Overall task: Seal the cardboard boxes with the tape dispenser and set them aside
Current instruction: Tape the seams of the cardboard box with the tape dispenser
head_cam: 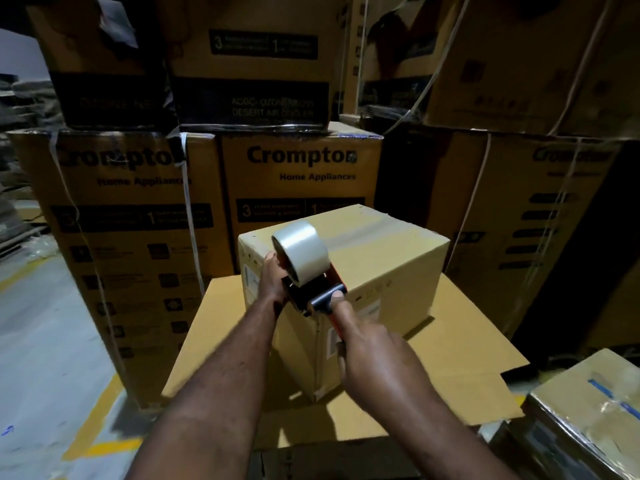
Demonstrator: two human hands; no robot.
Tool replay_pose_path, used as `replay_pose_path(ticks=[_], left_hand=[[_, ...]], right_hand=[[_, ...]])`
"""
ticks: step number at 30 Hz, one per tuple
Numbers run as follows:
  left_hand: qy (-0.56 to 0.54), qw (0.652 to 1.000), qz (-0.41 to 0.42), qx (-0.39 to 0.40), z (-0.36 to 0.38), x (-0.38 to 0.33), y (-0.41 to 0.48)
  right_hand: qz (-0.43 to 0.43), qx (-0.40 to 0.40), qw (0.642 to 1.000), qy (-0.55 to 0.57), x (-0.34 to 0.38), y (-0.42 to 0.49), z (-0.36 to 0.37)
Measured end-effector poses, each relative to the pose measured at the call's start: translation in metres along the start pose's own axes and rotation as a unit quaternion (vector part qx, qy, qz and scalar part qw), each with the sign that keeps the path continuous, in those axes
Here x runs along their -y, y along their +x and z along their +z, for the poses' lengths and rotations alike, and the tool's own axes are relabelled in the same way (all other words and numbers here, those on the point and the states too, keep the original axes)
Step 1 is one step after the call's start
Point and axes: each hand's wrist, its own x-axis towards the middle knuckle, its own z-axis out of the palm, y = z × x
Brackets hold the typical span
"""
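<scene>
Fingers of my right hand curl round the tape dispenser, held at the top edge of the cardboard box on a cardboard sheet; my left hand touches the box, grip unclear

**Head view: hidden, cropped and unreadable parts**

The roll on the dispenser hides the fingers of the left hand and part of the box's near top edge. The right hand covers most of the handle, and its fingers are motion-blurred. The label is too small to read. Fine print on the cartons behind is blurred. A second box and both forearms are cut off by the frame edge.
</scene>
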Motion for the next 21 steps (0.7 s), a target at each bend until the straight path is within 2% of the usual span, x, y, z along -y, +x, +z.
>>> replay_pose_path(ticks=[3, 7, 9, 12, 14, 15, 18, 19, 21], left_hand=[[0.08, 0.994, 0.062, 0.031, 0.008, -0.011, -0.001], [0.19, 0.98, 0.057, 0.015, -0.001, 0.0, 0.017], [0.208, 0.978, 0.01, 0.012, -0.01, 0.016, 0.04], [0.281, 0.959, 0.037, 0.014, -0.001, 0.003, 0.024], [0.402, 0.907, 0.125, 0.003, 0.009, -0.011, -0.006], [0.425, 0.889, 0.17, -0.004, 0.009, -0.007, -0.012], [0.286, 0.944, 0.159, 0.038, 0.007, 0.011, -0.028], [0.256, 0.952, 0.164, 0.038, 0.008, 0.016, -0.03], [0.267, 0.944, 0.189, 0.035, 0.011, 0.019, -0.034]], right_hand=[[-0.011, 0.002, 1.0, -0.011, 0.004, 0.007, 0.006], [0.005, 0.005, 1.0, 0.008, -0.005, -0.003, 0.007], [0.019, 0.009, 1.0, 0.019, -0.008, -0.021, 0.008], [0.028, 0.004, 1.0, 0.003, -0.017, -0.035, 0.008], [0.024, -0.007, 1.0, -0.003, -0.021, -0.034, 0.008], [0.016, -0.01, 1.0, -0.004, -0.023, -0.033, 0.009], [0.002, -0.021, 1.0, -0.003, -0.025, -0.034, 0.008], [0.0, -0.017, 1.0, -0.002, -0.026, -0.035, 0.009], [0.006, -0.012, 1.0, -0.003, -0.031, -0.039, 0.01]])
